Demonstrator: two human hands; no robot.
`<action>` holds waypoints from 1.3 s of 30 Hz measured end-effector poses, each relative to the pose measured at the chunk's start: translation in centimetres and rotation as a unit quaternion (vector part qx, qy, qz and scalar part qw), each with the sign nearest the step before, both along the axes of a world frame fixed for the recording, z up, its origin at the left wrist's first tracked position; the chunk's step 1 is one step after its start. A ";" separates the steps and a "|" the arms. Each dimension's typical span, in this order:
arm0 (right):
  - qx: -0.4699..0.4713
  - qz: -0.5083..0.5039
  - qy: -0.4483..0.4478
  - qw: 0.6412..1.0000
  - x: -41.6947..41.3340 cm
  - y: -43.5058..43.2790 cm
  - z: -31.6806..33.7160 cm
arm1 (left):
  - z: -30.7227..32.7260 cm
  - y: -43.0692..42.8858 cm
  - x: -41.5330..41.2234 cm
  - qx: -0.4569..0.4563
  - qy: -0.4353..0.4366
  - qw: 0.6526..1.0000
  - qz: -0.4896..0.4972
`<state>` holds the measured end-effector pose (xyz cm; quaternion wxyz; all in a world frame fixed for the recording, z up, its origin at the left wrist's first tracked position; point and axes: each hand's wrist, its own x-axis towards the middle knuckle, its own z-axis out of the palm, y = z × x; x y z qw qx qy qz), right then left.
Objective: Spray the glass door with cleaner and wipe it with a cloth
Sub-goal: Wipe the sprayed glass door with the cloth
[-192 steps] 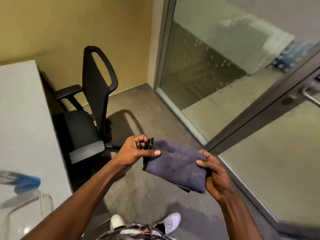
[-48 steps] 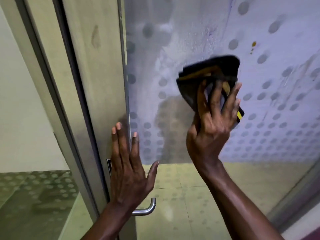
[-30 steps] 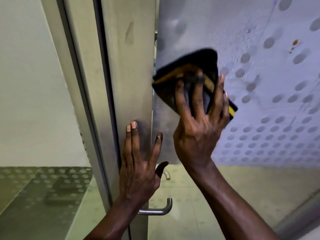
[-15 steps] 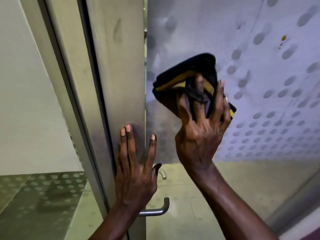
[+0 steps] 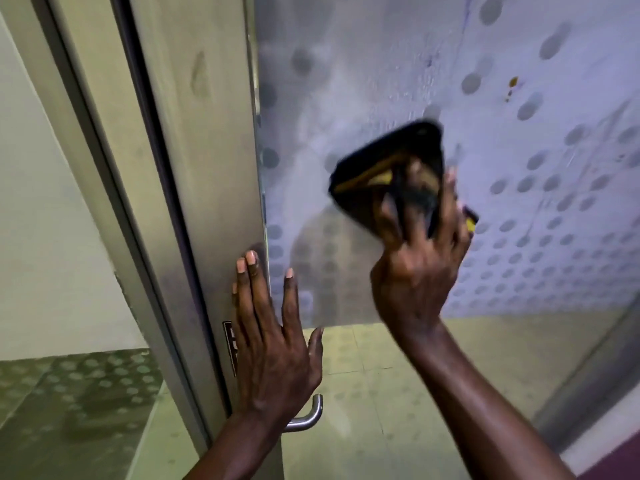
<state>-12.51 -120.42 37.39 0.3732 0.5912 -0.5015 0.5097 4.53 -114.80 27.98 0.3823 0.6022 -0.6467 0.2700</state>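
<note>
Cloth (image 5: 398,147) has slid right, under the right hand (image 5: 415,271).

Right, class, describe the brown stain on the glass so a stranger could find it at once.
Start at the frosted glass door, patterned with grey dots. Look up and right of the dark cloth. The stain is small and brown; its neighbours are grey.
</note>
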 end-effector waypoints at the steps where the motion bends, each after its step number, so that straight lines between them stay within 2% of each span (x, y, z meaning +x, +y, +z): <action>1: -0.013 -0.007 -0.023 1.000 -0.4 -0.5 2.1 | 0.4 -0.2 -0.6 -0.007 -0.003 1.000 -0.010; 3: -0.023 -0.001 -0.049 0.999 -0.7 -1.1 5.0 | 1.6 -0.8 -2.0 -0.021 0.003 0.999 -0.038; 5: -0.017 0.016 -0.031 0.999 -0.7 -1.0 4.8 | 2.4 -1.6 -3.2 -0.034 0.006 0.998 -0.061; 10: 0.048 0.024 0.034 0.998 -3.1 0.5 -5.1 | 2.2 -2.6 -4.3 -0.034 -0.003 0.998 -0.060; 13: 0.055 0.005 0.037 0.998 -6.9 0.1 -7.1 | 1.8 -3.0 -3.7 -0.044 -0.029 0.997 -0.052; 14: 0.052 -0.004 0.006 0.999 -8.4 -0.3 -6.4 | 1.7 -3.1 -3.5 -0.051 -0.034 0.997 -0.047; 16: 0.041 -0.017 -0.112 0.993 -11.4 -1.3 -3.7 | 1.6 -3.3 -3.4 -0.063 -0.038 0.996 -0.042; 18: 0.016 -0.006 -0.249 0.968 -12.6 -2.0 -0.9 | 1.6 -3.3 -3.9 -0.065 -0.023 0.997 -0.042; 20: -0.017 0.037 -0.330 0.943 -11.6 -2.3 0.6 | 1.8 -3.2 -4.8 -0.063 -0.006 0.997 -0.044; 22: -0.035 0.067 -0.312 0.947 -9.5 -2.1 0.4 | 2.1 -3.1 -6.2 -0.063 -0.019 0.997 -0.051; 26: 0.045 0.090 -0.087 0.991 -6.6 -0.3 -5.0 | 2.7 -3.1 -9.6 -0.061 -0.055 0.992 -0.092; 28: 0.083 0.076 -0.039 0.993 -7.9 0.6 -7.7 | 2.6 -3.3 -10.7 -0.052 -0.060 0.992 -0.098; 31: 0.092 0.055 -0.095 0.990 -11.5 0.7 -7.3 | 2.0 -3.7 -11.0 -0.051 -0.068 0.992 -0.089; 34: 0.056 0.070 -0.209 0.974 -15.0 -1.1 -1.0 | 1.6 -4.2 -10.8 -0.056 -0.073 0.993 -0.072; 37: -0.022 0.075 -0.201 0.977 -17.4 -3.1 4.5 | 1.6 -4.1 -12.2 -0.051 -0.042 0.996 -0.063; 39: -0.038 0.066 -0.158 0.984 -17.5 -3.6 4.2 | 1.8 -3.9 -14.0 -0.041 -0.012 0.997 -0.061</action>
